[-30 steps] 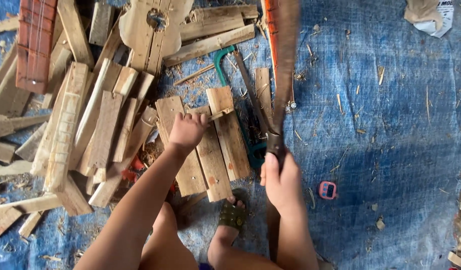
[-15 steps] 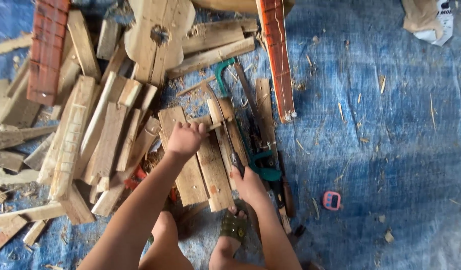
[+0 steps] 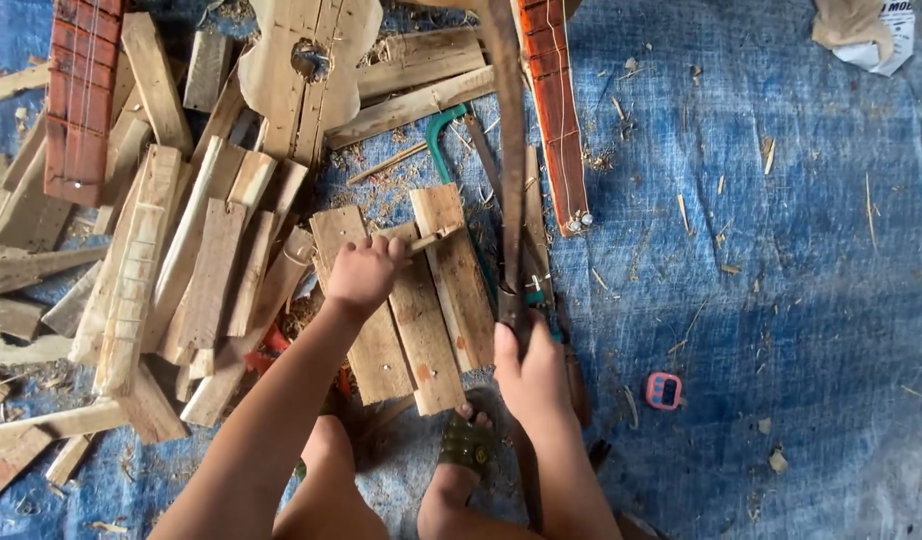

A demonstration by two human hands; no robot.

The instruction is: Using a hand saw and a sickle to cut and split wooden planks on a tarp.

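The left hand [image 3: 364, 272] pinches a thin wooden stick [image 3: 431, 238] upright-ish on the short planks [image 3: 421, 300] lying on the blue tarp [image 3: 761, 300]. The right hand [image 3: 529, 372] grips a long machete [image 3: 508, 150] raised above. Fingers are best kept low and clear of the blade's line, the stick held steady.

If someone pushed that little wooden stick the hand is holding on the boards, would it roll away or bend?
The small stick looks squared rather than round, so it would probably slide, not roll. It looks like solid wood, so likely stiff, though thin enough to snap if pressed hard. The left hand pins it against the flat boards, so it is probably light and easy to shift.
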